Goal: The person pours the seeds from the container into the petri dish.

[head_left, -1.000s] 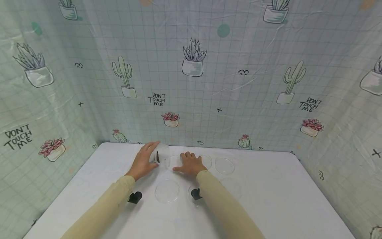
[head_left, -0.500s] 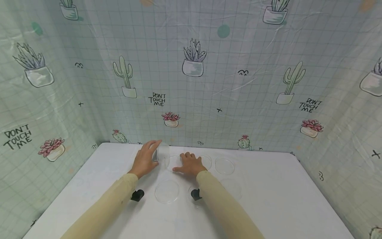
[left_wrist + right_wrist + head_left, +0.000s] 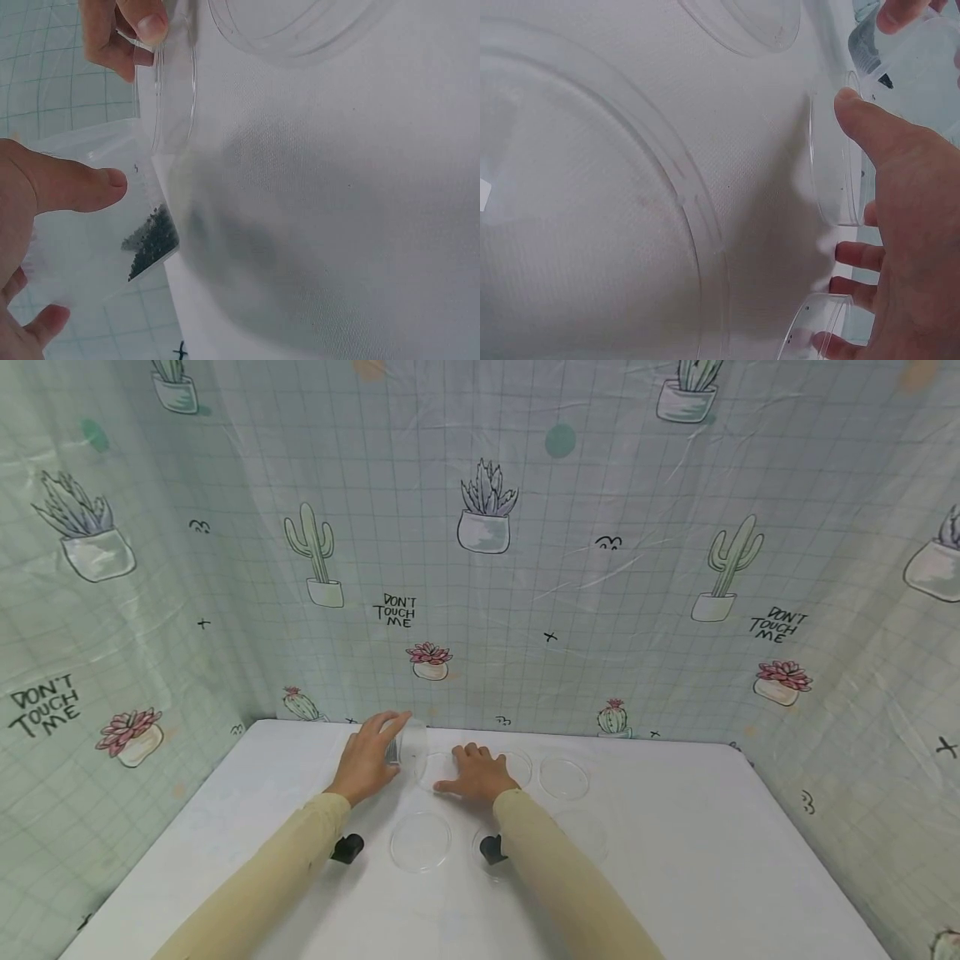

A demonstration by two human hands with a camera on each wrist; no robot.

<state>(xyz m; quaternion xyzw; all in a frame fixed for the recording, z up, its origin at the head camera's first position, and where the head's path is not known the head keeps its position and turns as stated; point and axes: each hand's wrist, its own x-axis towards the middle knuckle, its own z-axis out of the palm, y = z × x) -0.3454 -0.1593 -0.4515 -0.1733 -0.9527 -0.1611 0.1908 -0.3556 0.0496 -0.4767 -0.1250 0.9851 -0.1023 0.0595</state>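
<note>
My left hand (image 3: 363, 762) grips a clear plastic container (image 3: 411, 743) near the back edge of the table. It is tilted, and small dark grains (image 3: 155, 241) lie gathered in one corner in the left wrist view. Just right of it, my right hand (image 3: 477, 774) holds a clear petri dish (image 3: 831, 169) with the thumb on its near rim and fingers on the far side. A few dark specks show by that dish. The container is beside the dish; whether they touch I cannot tell.
Several other clear round dishes stand on the white table (image 3: 712, 835), including a front-left dish (image 3: 420, 842) and a back-right dish (image 3: 564, 777). My right forearm partly covers others. A patterned curtain (image 3: 525, 610) closes off the back and sides.
My left hand has shifted slightly right and turned the container a little; the dark patch seen in it earlier shows less in the head view. My right hand has stayed still.
</note>
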